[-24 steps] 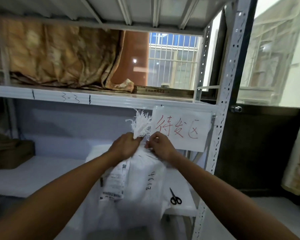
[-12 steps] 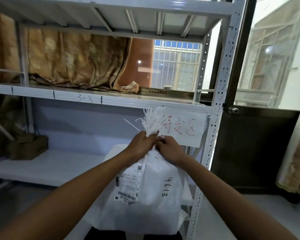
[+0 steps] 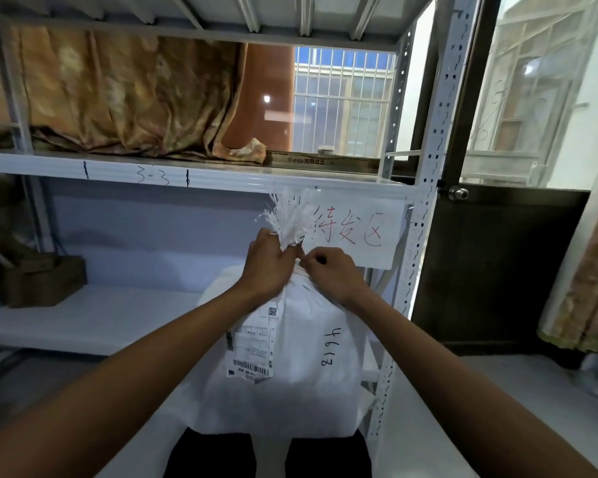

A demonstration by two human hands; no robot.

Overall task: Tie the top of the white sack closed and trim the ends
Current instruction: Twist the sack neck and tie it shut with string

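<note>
The white woven sack (image 3: pixel 301 384), bearing a barcode sticker, stands upright just in front of the person, before the grey metal shelf rack (image 3: pixel 187 174). Its gathered neck is gripped in the curled fingers of the left hand (image 3: pixel 268 267). The fingertips of the right hand (image 3: pixel 335 274) are pinched at the same neck; whether a tie is held cannot be told. The gather should be squeezed tight, under the frayed white fringe (image 3: pixel 290 219), so the knot is cinched without slipping. Behind hangs a white paper sign (image 3: pixel 359 232).
</note>
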